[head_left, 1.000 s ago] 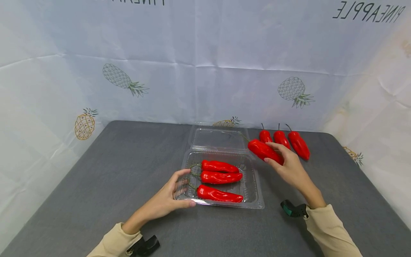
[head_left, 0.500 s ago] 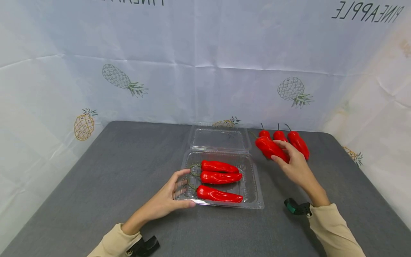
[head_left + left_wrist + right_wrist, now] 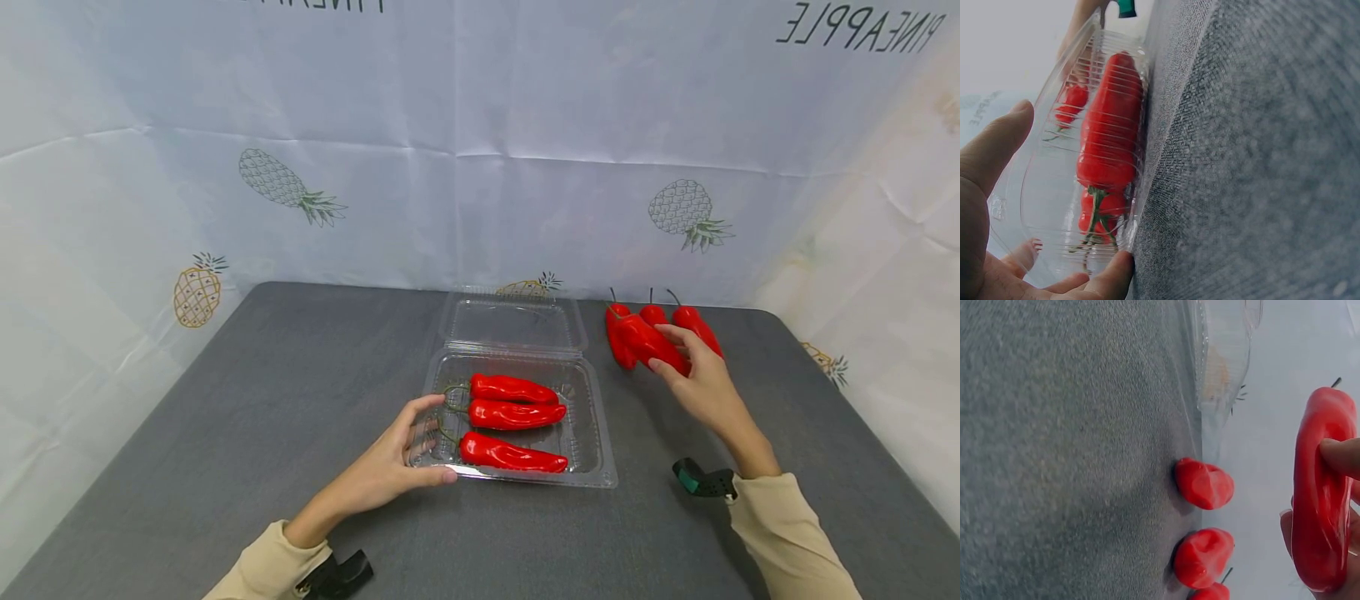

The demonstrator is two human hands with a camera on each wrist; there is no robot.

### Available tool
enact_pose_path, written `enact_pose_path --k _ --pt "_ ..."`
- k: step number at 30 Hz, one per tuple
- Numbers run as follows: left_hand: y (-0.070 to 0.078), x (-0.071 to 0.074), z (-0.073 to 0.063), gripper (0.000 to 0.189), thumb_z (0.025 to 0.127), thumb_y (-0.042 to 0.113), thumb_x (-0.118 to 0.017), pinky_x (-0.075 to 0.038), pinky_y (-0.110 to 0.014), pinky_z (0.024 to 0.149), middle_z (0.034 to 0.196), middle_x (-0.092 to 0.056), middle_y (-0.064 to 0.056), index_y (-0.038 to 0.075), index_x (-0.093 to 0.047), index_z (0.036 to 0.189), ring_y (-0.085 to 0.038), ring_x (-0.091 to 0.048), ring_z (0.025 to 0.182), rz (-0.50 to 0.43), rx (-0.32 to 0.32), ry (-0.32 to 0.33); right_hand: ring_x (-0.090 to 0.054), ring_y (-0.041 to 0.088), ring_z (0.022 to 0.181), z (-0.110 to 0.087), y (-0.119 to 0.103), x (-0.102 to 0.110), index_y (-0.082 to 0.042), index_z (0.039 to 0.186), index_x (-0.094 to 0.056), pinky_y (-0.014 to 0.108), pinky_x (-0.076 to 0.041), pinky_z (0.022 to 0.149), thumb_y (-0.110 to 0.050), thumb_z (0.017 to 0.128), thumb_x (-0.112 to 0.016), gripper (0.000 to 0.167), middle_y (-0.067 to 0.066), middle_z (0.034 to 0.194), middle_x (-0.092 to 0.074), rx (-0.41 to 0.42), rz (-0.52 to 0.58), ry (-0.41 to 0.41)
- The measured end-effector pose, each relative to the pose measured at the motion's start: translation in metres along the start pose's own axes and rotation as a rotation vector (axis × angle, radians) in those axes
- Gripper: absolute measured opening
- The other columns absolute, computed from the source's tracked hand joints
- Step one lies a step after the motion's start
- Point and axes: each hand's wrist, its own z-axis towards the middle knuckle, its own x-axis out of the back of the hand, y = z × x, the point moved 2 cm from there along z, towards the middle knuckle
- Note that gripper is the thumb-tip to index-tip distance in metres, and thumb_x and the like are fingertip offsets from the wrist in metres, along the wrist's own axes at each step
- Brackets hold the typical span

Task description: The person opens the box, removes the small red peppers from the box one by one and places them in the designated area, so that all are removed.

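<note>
The left hand (image 3: 401, 454) grips the near left corner of a clear plastic clamshell box (image 3: 596, 442), its thumb along the front rim. Three red peppers (image 3: 517, 415) with green stems lie across the box, stems to the left. In the left wrist view, the nearest pepper (image 3: 1110, 125) shows through the ribbed wall. The right hand (image 3: 701, 379) pinches another red pepper (image 3: 647, 340) between thumb and fingers, beyond the box's right side. The right wrist view shows that held pepper (image 3: 1319, 506) raised above the table, the thumb pressing its side.
Three more peppers lie in a row at the back right: a left one (image 3: 618, 337), a middle one (image 3: 652, 314) and a right one (image 3: 696, 323). The box's lid (image 3: 513, 323) lies folded open toward the back edge. A pineapple-print curtain (image 3: 480, 125) hangs behind the grey table (image 3: 300, 375).
The right hand has moved right with its pepper, away from the box and over the row of peppers. More of the row's left pepper shows now. The left hand and box have stayed put.
</note>
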Motion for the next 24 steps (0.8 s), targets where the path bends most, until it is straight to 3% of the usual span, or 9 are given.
enact_pose_path --k 11,24 --pt "0.000 0.000 0.001 0.093 0.084 0.018 -0.080 -0.034 -0.054 0.118 0.163 -0.017 -0.011 0.015 -0.019 0.154 -0.036 -0.029 0.149 0.001 0.004 0.001 -0.054 0.050 0.110 0.003 0.008 0.009 0.003 0.146 -0.039 0.064 -0.057 0.083 -0.014 0.098 -0.059 0.055 0.034 0.136 -0.048 -0.062 -0.056 0.015" --pt "0.001 -0.001 0.000 0.093 0.084 0.018 -0.080 -0.034 -0.054 0.118 0.163 -0.018 -0.012 0.015 -0.019 0.154 -0.036 -0.030 0.148 0.003 0.012 0.005 -0.045 0.053 0.119 0.006 0.019 0.016 0.006 0.147 -0.035 0.066 -0.050 0.088 -0.011 0.100 -0.053 0.054 0.035 0.137 -0.043 -0.078 -0.054 0.042"
